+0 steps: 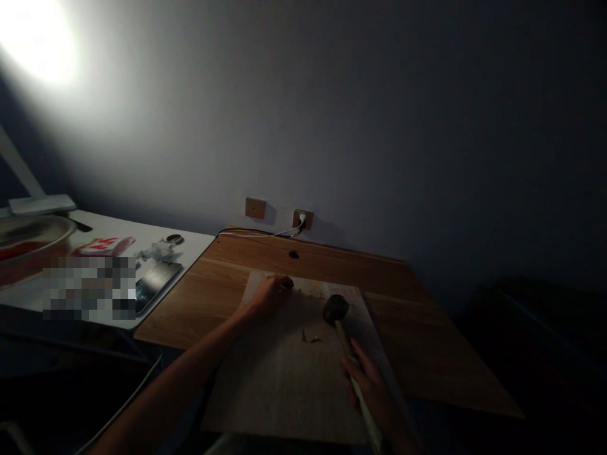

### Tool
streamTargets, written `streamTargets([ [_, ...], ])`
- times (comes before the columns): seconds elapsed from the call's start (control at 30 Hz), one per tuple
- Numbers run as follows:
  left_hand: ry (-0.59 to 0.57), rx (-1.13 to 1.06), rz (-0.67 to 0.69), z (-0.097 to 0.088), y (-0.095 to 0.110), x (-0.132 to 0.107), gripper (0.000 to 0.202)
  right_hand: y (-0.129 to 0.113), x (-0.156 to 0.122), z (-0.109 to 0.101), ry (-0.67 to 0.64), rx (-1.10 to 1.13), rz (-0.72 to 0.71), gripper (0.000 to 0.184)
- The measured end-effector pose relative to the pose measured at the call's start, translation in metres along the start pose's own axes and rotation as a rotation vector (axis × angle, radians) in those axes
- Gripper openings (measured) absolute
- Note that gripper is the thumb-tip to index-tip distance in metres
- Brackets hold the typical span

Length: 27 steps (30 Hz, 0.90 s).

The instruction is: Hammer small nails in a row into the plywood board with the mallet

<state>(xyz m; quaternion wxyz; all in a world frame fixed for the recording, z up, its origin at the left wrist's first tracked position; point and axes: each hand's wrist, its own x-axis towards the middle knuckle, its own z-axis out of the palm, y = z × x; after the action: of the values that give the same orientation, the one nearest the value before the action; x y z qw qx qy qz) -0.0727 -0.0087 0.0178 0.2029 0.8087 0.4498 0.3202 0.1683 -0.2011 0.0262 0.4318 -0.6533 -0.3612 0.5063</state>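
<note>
A pale wooden board (284,385) lies on a brown wooden desk (427,335). My left hand (270,294) rests near the board's far edge, fingers pinched around a small nail I can barely make out. A row of small nails (310,293) stands along that edge to its right. My right hand (374,392) is closed around the light handle of a mallet, whose dark head (336,308) rests on the board close to the nail row. Two or three loose nails (310,338) lie in the middle of the board.
A white table (190,243) to the left carries a phone or tablet (156,281), a red-and-white packet (104,244) and a bowl (28,230). Wall sockets (302,218) with a white cable sit behind the desk. The right side is dark.
</note>
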Motion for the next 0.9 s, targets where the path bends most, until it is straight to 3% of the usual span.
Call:
streamTargets([
  [0.2,-0.023,0.007,0.017,0.001,-0.002,0.000,0.025,0.004,0.004,-0.004,-0.027,-0.005,-0.033,0.080],
  [0.33,0.002,0.029,0.079,0.002,-0.002,-0.002,0.019,-0.006,0.001,-0.001,-0.041,0.000,-0.030,0.076],
  [0.47,0.012,0.021,0.081,0.004,-0.003,-0.001,0.019,-0.026,0.005,0.019,-0.131,-0.005,-0.110,0.070],
  [0.67,0.026,0.003,0.028,0.006,-0.004,-0.001,0.040,-0.044,0.032,0.058,-0.242,-0.026,-0.234,0.052],
  [0.9,0.031,-0.024,0.009,0.007,-0.006,0.000,0.042,-0.050,0.044,0.074,-0.323,-0.073,-0.283,0.053],
])
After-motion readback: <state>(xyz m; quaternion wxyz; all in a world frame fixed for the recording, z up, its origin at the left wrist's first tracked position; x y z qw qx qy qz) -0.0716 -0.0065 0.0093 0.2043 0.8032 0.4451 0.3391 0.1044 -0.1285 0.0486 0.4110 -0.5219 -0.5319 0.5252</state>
